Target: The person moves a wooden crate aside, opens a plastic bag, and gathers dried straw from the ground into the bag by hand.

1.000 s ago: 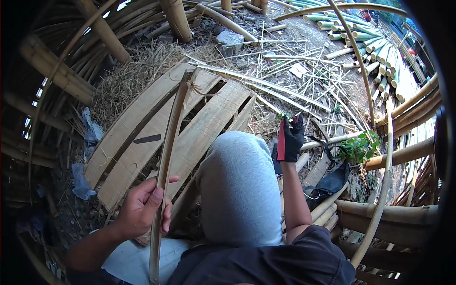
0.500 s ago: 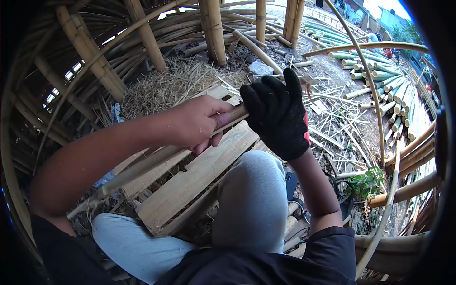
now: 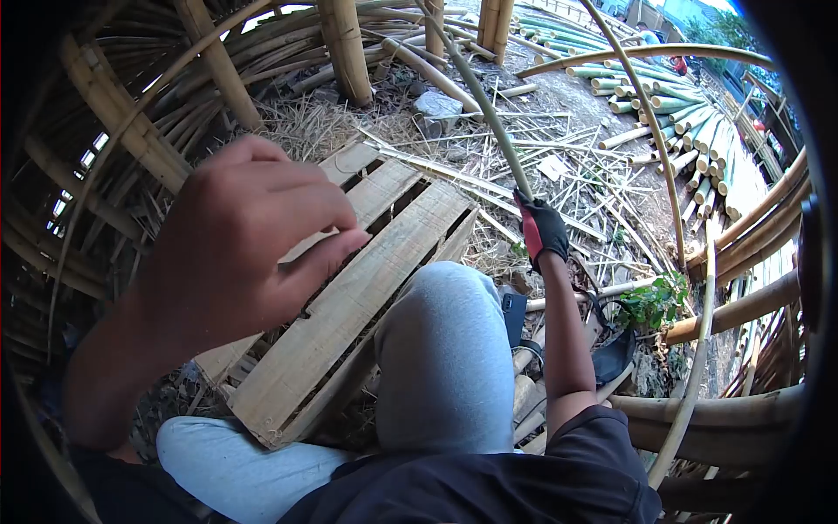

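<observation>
A long, thin bamboo strip slants up and away from my right hand, which wears a black and red glove and is closed around its lower end. My bare left hand is raised close to the camera over the left part of a slatted wooden pallet. Its fingers are curled, with a gap between thumb and forefinger, and nothing shows in it. The pallet lies in front of my knees, to the left of my raised knee.
Cut bamboo poles are stacked at the upper right. Bamboo posts stand behind the pallet. A phone lies beside my knee, near a leafy plant and a dark bag. Split strips litter the ground.
My hands have moved apart. My left hand has let go of the bamboo piece and come up closer to the camera; my right hand has moved outward with the strip, which now points away.
</observation>
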`<state>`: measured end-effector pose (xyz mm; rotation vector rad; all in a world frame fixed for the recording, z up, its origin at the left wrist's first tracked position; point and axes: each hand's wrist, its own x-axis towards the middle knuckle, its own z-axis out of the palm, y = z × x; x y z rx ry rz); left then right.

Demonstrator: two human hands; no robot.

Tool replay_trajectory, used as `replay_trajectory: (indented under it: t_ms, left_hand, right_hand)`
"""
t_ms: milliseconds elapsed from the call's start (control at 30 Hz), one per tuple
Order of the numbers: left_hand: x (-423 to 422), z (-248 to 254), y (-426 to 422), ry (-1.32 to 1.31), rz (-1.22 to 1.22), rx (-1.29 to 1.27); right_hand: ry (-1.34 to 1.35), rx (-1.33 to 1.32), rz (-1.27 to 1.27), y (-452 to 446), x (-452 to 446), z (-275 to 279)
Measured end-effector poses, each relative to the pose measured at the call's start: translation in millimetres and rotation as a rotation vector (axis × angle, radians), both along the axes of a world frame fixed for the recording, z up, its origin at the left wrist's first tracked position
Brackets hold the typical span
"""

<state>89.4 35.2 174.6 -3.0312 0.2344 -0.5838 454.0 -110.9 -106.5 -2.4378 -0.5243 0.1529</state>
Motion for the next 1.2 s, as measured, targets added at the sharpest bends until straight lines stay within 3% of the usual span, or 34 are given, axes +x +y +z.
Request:
replay_trajectory:
  t_ms: [67,100,133,167,267,333,433,467,533,600,767,833,900,1000,1067,1200]
  left_hand:
    - [-9,-23,3,0.155,0.002,-0.036]
    - [-14,-35,5,0.187,-0.001,-0.058]
    - [-20,-48,8,0.217,-0.003,-0.080]
    - [-25,-60,12,0.249,-0.003,-0.103]
    - [-47,-88,29,0.330,0.029,-0.222]
    - [-62,-96,36,0.410,0.106,-0.273]
    - [-80,-112,48,0.474,0.187,-0.331]
    - [-87,-115,53,0.501,0.207,-0.343]
    - [-101,-116,62,0.526,0.270,-0.398]
    - [-107,-114,72,0.513,0.334,-0.484]
    - [-122,-130,98,0.384,0.409,-0.586]
    - [-118,-143,99,0.157,0.448,-0.923]
    - [-115,-149,100,-0.042,0.389,-1.249]
    - [-119,-139,104,-0.090,0.319,-1.607]
    - [-125,-140,110,-0.090,0.335,-1.579]
    - [-139,-149,122,-0.151,0.462,-1.538]
  right_hand:
    - [0.152,0.075,-0.040,2,11,-51]
    - [0.078,0.064,-0.095,3,6,-65]
    - [0.345,0.152,-0.197,8,8,-75]
    - [0.379,0.175,-0.248,12,16,-96]
    - [0.445,0.264,-0.299,33,82,-216]
    - [0.504,0.253,-0.268,40,91,-228]
    - [0.566,0.083,-0.226,51,60,-168]
    - [0.187,-0.317,0.028,57,103,-213]
    - [0.195,-0.229,-0.040,76,70,-142]
    - [0.224,0.049,-0.115,106,21,-53]
    - [-0.388,0.295,0.601,159,-89,64]
    - [-0.708,0.341,0.917,167,-146,108]
    - [-0.873,0.424,1.164,173,-194,130]
    - [-0.953,0.419,1.427,185,-245,146]
    - [-0.896,0.430,1.511,192,-268,144]
    - [-0.875,0.448,1.446,206,-288,143]
